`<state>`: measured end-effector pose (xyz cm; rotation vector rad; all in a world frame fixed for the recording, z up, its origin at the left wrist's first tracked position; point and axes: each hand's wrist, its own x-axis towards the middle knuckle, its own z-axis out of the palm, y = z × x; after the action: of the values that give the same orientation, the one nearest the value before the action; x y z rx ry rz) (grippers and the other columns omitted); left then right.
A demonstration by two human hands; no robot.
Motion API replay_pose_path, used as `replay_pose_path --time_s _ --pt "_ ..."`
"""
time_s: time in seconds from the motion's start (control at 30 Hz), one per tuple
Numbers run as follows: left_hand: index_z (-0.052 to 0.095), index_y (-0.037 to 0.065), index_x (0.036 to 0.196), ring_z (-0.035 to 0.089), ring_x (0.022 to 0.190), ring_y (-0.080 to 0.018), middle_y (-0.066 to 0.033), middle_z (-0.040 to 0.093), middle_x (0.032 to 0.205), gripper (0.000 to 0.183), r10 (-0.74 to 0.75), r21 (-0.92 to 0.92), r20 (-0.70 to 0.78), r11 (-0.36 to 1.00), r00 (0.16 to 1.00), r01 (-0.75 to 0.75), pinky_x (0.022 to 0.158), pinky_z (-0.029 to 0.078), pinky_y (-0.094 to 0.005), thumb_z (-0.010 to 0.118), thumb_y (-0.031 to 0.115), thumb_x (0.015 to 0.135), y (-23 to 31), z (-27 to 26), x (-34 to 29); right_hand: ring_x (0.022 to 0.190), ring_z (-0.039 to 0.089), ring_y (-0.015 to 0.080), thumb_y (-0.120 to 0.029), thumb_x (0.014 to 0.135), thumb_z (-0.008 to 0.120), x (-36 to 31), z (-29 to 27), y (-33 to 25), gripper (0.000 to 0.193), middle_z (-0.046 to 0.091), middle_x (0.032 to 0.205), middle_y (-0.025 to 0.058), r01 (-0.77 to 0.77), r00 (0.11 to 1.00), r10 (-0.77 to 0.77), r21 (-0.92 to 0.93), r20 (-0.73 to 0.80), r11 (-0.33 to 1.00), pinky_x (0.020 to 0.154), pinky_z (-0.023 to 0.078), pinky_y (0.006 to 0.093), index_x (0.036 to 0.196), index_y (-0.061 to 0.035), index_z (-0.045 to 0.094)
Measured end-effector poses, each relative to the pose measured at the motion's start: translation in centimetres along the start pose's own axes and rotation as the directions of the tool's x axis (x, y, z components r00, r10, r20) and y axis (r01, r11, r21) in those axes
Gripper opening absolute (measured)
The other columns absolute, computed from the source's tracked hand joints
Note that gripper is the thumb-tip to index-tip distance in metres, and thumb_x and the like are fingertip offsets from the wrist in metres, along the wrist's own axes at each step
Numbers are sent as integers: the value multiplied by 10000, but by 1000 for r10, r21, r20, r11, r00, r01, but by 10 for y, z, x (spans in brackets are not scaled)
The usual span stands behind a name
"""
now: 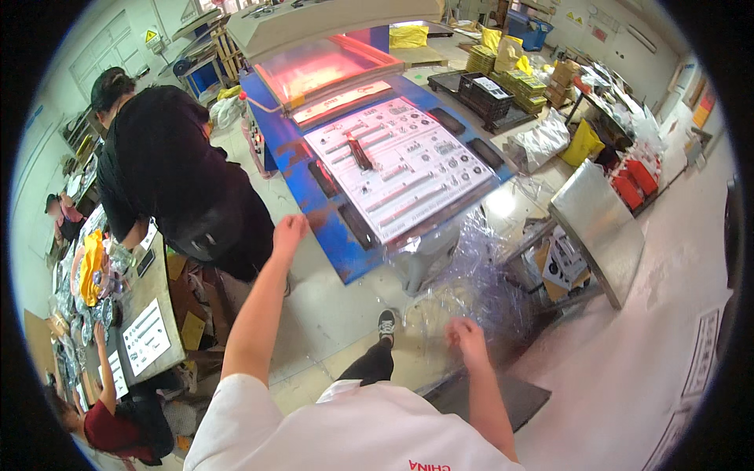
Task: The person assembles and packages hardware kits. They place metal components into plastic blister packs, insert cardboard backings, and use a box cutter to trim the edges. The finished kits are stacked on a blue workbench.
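My left hand (pixel 290 234) hangs in the air just off the near left side of a blue machine table (pixel 343 265), its fingers curled in and nothing visible in them. Lower and to the right, my right hand (pixel 467 341) is held out before a heap of clear plastic film (pixel 479 290), with loose, slightly blurred fingers and nothing seen in it. Neither hand touches the table. A large white sheet printed with pictures of metal parts (pixel 416 161) lies on the table under shiny film. A dark red, narrow object (pixel 360 154) rests on that sheet.
A red-glowing heated press (pixel 326 67) stands behind the sheet. At the left, a person in black (pixel 173 165) bends over a cluttered workbench (pixel 169 314); another in dark red (pixel 118 432) sits there. A metal-topped stand (pixel 601 231) is at right, with crates (pixel 483 98) beyond.
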<state>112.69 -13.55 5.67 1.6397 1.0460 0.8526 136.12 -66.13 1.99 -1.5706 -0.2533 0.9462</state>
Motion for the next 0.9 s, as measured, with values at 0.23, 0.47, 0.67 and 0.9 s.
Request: replay_pose_path --time_s 0.23,0.47,0.67,0.9 --pt "726 -17 1122 695 804 -212 -95 741 830 518 -121 104 -207 984 971 144 786 540 -381 670 478 977 14 52 290 1002 710 232 -174 1005 699 210 100 -187 448 697 1127 104 125 982 -70 331 -173 935 808 560 330 1373 -8 504" --pt "737 0 985 637 609 -126 -40 695 760 182 -321 -57 -33 946 946 319 547 479 -266 741 175 936 37 59 362 925 703 225 5 920 696 266 101 -238 486 677 1096 109 94 983 -30 362 -179 927 804 575 337 1364 -80 517" --pt "732 33 1007 723 789 -153 -73 773 941 257 -334 -164 161 919 929 358 656 549 -266 718 288 979 74 22 222 835 684 166 6 832 674 267 40 -304 483 678 1044 62 64 973 -44 80 -226 995 737 535 292 1299 -92 601" --pt "728 -8 1041 761 874 -195 -115 783 961 289 -607 -507 -22 692 795 514 707 574 -294 681 275 1002 122 84 -1 784 662 151 62 835 587 393 -54 -379 411 684 937 80 257 960 -212 -278 182 926 671 514 270 1236 -11 648"
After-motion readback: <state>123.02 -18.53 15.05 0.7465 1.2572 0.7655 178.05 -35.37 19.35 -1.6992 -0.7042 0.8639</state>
